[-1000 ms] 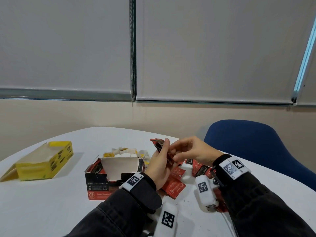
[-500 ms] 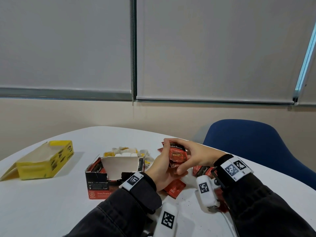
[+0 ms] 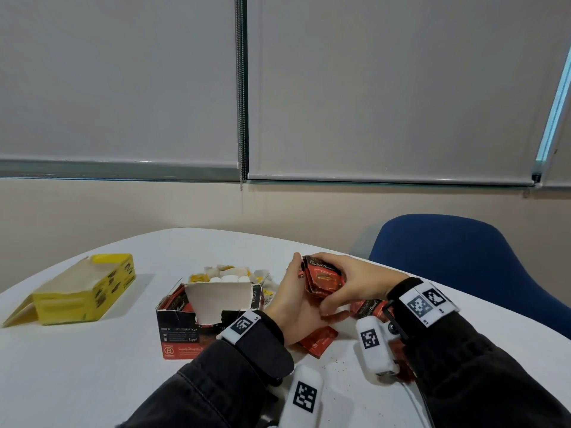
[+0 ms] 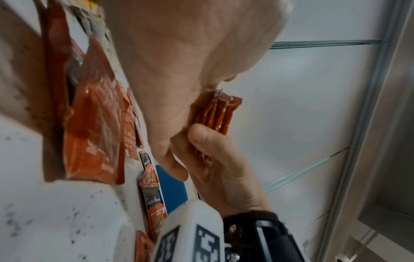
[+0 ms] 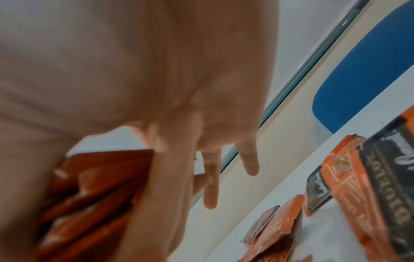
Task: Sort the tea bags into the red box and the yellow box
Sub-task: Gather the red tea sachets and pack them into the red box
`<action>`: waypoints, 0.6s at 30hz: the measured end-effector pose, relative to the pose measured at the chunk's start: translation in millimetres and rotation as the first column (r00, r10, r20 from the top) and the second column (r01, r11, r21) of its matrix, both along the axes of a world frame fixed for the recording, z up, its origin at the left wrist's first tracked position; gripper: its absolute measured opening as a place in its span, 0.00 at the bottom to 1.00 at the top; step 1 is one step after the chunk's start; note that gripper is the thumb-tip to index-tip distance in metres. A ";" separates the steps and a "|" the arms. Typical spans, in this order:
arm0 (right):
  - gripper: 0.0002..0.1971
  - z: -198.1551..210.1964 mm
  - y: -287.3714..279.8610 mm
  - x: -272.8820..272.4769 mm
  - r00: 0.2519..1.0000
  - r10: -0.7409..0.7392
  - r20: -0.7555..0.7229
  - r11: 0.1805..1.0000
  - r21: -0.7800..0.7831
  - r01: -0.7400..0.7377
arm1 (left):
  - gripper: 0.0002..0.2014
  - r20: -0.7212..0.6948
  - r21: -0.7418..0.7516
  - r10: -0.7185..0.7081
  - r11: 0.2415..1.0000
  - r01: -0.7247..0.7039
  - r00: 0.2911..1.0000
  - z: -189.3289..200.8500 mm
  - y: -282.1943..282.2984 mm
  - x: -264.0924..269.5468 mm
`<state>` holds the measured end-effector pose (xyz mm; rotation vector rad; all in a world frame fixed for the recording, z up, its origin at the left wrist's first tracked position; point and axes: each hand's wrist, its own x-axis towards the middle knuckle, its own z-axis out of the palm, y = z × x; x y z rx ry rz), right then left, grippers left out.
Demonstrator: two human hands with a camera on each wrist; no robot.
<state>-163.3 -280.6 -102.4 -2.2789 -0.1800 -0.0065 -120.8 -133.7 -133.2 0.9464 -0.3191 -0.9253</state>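
Nearest the camera, two dark sleeves with tagged white wrist units rest over the white worktop (image 3: 92, 350), which is flecked with dark specks by the wrists. The left hand (image 3: 290, 304) stands on edge, palm cupped against a stack of red tea bags (image 3: 323, 278); the right hand (image 3: 355, 282) curls over the stack's other side, thumb beneath, so both hands grip it just above the surface. Loose red tea bags (image 3: 318, 338) lie flat under and beside the wrists. Left of the hands sits the torn red box (image 3: 185, 332), open-topped; behind it a heap of yellow and white tea bags (image 3: 228, 273), possibly touching its back wall, though the view is too small to tell. Well apart, far left, the yellow box (image 3: 83, 291) lies open. Beyond the worktop's curved edge stand a blue chair (image 3: 463, 261), a beige wall and lowered grey blinds (image 3: 370, 88).
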 end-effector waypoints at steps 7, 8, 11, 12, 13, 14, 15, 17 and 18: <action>0.34 -1.6 -1.0 -0.1 0.998 -0.044 0.034 0.995 0.092 0.040 | 0.30 0.062 0.005 0.018 1.000 -0.018 0.998 -3.3 -0.4 4.2; 0.35 -1.7 -1.3 -0.6 0.999 -0.037 0.030 0.992 0.123 0.033 | 0.30 0.082 0.011 0.012 1.000 -0.013 0.997 -3.3 -0.3 4.3; 0.40 -0.9 -1.2 -1.4 1.000 -0.019 0.023 0.986 0.163 0.015 | 0.32 0.119 0.001 0.048 0.999 -0.048 0.992 -3.2 -1.6 4.7; 0.40 -0.6 -0.5 -1.6 0.999 -0.018 0.029 0.988 0.154 0.013 | 0.32 0.130 0.000 0.058 0.998 -0.059 0.990 -3.5 -2.6 4.9; 0.40 -0.2 0.4 -1.6 0.999 -0.018 0.038 0.990 0.137 0.012 | 0.33 0.135 -0.001 0.062 0.998 -0.062 0.989 -2.9 -3.4 4.3; 0.39 0.4 1.3 -1.9 0.999 -0.013 0.045 0.993 0.117 0.008 | 0.34 0.132 -0.004 0.056 0.998 -0.056 0.990 -3.0 -4.2 4.2; 0.37 0.8 2.1 -2.2 0.999 -0.006 0.047 0.995 0.099 0.002 | 0.34 0.123 -0.007 0.043 0.999 -0.043 0.991 -2.6 -4.6 3.1; 0.37 1.2 3.5 -3.2 0.999 0.003 0.050 0.997 0.071 -0.006 | 0.33 0.115 -0.012 0.014 1.000 -0.013 0.993 -2.2 -4.1 1.8; 0.36 1.3 3.5 -3.6 0.998 0.006 0.056 0.998 0.061 -0.009 | 0.30 0.117 -0.015 0.002 1.000 0.000 0.993 -2.4 -4.1 1.9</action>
